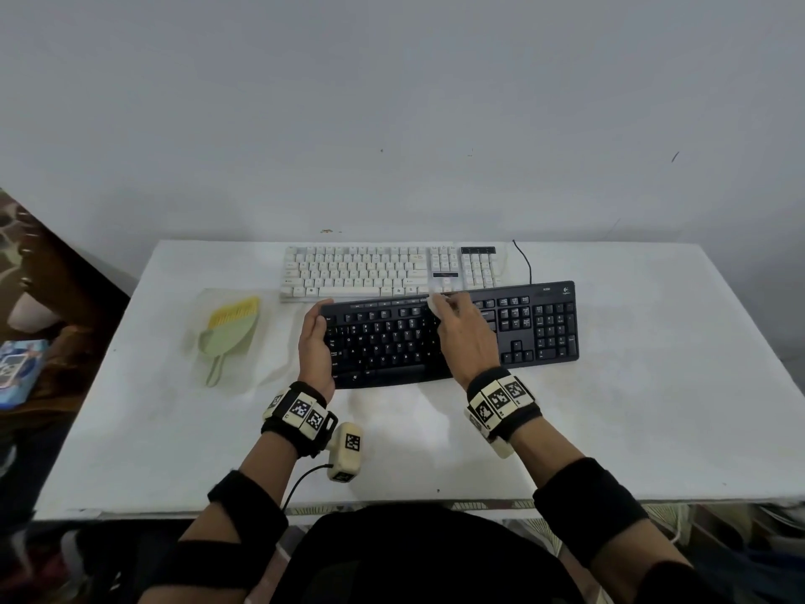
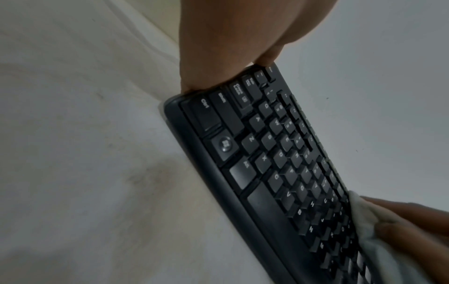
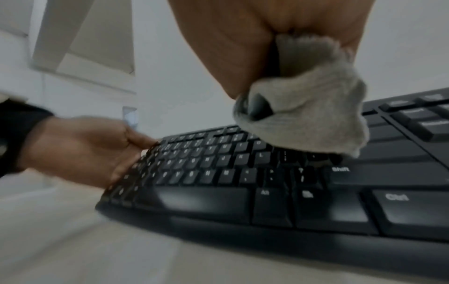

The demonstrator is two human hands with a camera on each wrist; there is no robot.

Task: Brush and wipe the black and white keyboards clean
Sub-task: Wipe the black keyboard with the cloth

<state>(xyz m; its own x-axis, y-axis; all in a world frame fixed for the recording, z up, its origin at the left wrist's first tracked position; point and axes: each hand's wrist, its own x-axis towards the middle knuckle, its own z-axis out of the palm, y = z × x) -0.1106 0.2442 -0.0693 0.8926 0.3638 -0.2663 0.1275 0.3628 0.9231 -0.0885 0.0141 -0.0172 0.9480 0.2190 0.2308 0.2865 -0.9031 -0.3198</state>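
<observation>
Right hand (image 1: 466, 337) fingers pinch cloth (image 3: 313, 115) on left-right-lying black keyboard (image 1: 540, 329); left hand (image 1: 314, 346) fingers grip its end.

table (image 1: 610, 429): white cloth-covered top, stained, patterned edge along its near side | wall (image 1: 392, 102): plain pale grey, few small dark marks, directly behind table | left of table: dark brown patterned surface (image 1: 26, 263) | light: even, dim
</observation>
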